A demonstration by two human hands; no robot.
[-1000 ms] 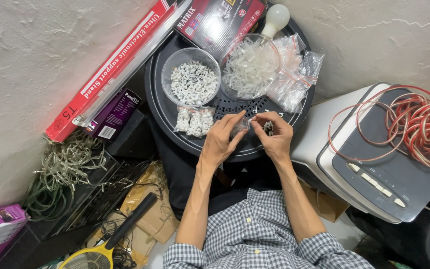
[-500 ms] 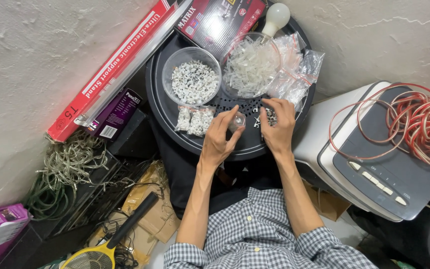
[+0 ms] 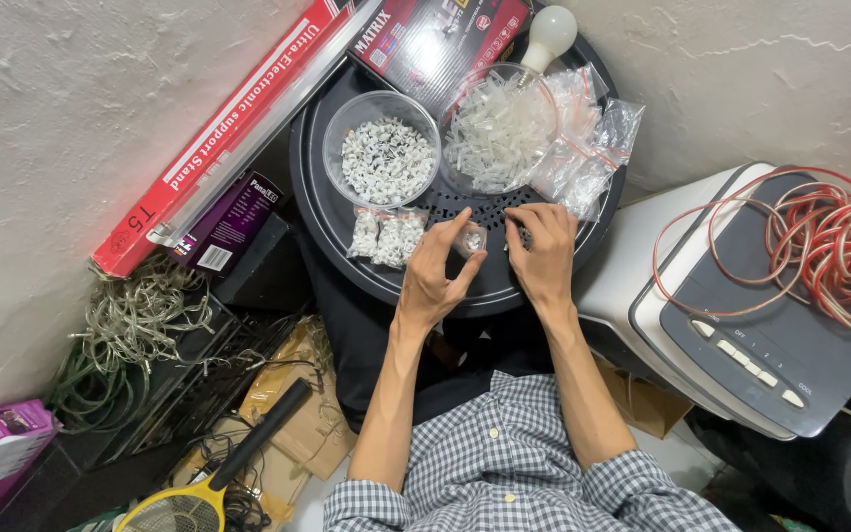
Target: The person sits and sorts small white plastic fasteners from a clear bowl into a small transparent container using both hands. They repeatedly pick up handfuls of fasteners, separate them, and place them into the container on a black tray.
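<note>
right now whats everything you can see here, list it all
round tray: one, black, centre top
bowls: two, clear; one of white beads on the left, one of white plastic bits on the right
filled small bags: two or three, clear, below the bead bowl
empty bags: a heap, clear, right of the tray
bulb: one, white, top edge
long box: one, red, upper left
wire coil: one, red and white, on a grey machine at right
swatter racket: one, yellow, bottom left
left hand: fingers pinch a small clear bag
right hand: on the tray, what it holds is hidden
</note>
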